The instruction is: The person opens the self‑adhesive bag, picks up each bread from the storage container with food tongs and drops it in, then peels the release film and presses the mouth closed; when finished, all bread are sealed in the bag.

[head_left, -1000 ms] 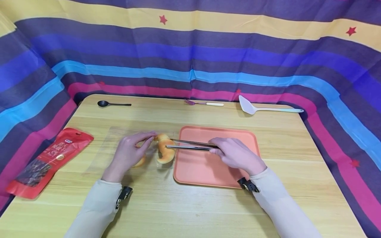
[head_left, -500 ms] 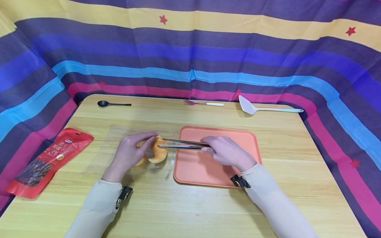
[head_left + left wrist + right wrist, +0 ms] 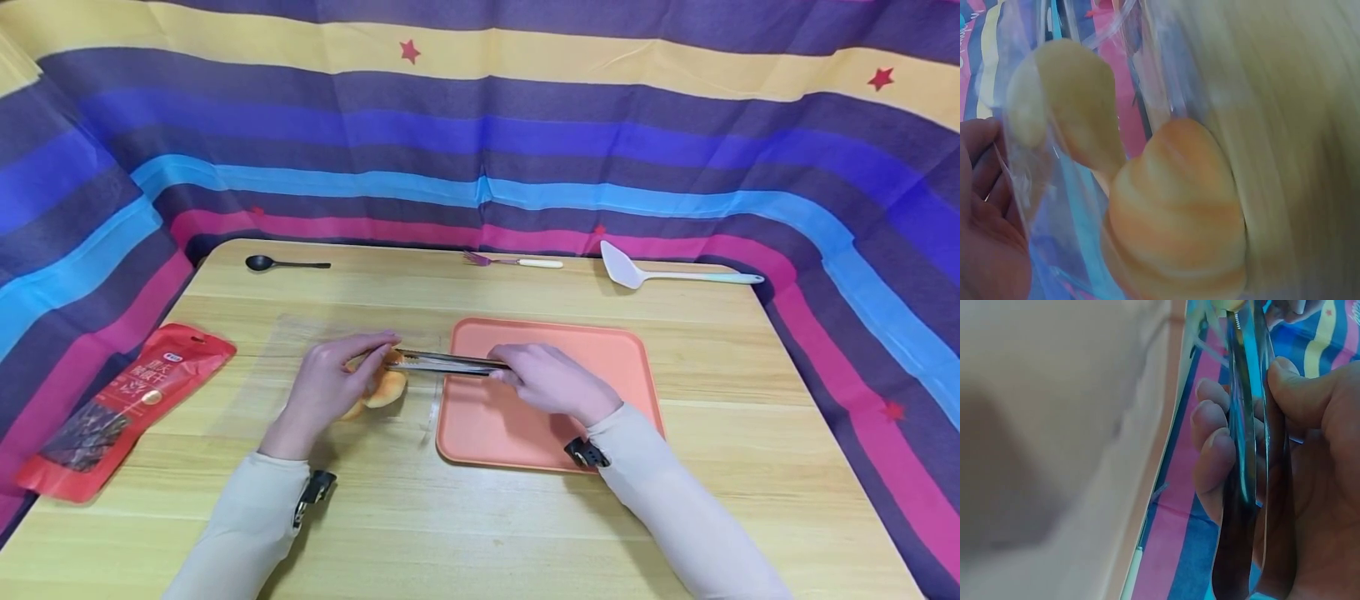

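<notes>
Tongs [image 3: 448,362] sat gripped in the right hand [image 3: 551,385], fingers [image 3: 1213,447] curled round both metal arms, squeezed nearly together. Tong tips reached left off the orange tray [image 3: 600,350] to the croissant [image 3: 386,387], which lay on the worktop [image 3: 480,517] just left of the tray, inside a clear plastic bag [image 3: 270,367]. Left hand [image 3: 326,387] pinched the bag's edge over the croissant, fingers curled on the plastic; left wrist view showed a second, paler pastry piece [image 3: 1069,100] in the same bag. Red snack pouch [image 3: 120,408] lay far left. Black spoon [image 3: 285,263], fork [image 3: 513,261] and white spatula [image 3: 675,271] lay along the far edge.
</notes>
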`<state>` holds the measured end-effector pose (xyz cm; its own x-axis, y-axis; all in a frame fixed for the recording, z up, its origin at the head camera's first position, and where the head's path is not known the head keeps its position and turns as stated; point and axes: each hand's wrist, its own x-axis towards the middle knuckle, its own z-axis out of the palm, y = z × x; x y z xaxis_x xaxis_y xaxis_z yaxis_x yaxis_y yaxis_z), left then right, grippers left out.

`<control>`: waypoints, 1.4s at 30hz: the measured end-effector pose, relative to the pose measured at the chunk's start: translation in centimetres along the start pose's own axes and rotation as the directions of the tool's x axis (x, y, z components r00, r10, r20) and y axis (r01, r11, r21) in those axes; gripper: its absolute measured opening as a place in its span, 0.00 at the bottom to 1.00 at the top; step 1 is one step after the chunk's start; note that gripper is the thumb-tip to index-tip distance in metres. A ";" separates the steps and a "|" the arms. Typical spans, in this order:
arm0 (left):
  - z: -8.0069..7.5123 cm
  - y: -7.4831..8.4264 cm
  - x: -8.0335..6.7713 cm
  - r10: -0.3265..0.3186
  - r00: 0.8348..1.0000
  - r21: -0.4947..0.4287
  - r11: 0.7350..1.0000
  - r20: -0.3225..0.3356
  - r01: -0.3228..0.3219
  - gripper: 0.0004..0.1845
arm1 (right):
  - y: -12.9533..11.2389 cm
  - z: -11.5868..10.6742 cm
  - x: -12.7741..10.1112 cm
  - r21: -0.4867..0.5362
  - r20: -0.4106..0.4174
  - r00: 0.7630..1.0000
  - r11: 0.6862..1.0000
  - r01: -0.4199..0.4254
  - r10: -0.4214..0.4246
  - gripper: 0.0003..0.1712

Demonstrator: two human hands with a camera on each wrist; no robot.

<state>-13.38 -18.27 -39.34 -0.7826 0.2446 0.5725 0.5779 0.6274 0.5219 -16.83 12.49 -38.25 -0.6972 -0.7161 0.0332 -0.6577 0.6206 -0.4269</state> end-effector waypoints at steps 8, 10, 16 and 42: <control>0.2 0.0 0.1 0.011 1.000 -0.007 1.000 0.007 -0.011 0.13 | -0.4 0.3 1.0 0.026 0.048 0.999 1.000 -0.016 0.015 0.06; 0.2 0.1 0.1 0.009 1.000 -0.015 1.000 0.012 -0.009 0.12 | -0.4 0.3 1.1 0.029 0.057 0.998 0.999 -0.022 0.021 0.06; 0.0 0.1 0.1 0.002 1.000 -0.035 0.999 0.014 -0.001 0.13 | -0.2 0.2 1.2 -0.025 0.063 0.997 0.998 -0.054 0.055 0.02; 0.9 0.6 0.3 0.038 0.999 -0.062 0.997 0.028 -0.036 0.17 | -1.2 0.7 3.5 0.024 0.106 0.990 0.995 -0.094 0.091 0.03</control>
<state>-13.48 -17.17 -39.45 -0.7665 0.2890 0.5736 0.6188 0.5713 0.5391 -18.28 9.06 -38.24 -0.7198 -0.6867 -0.1018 -0.5823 0.6771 -0.4500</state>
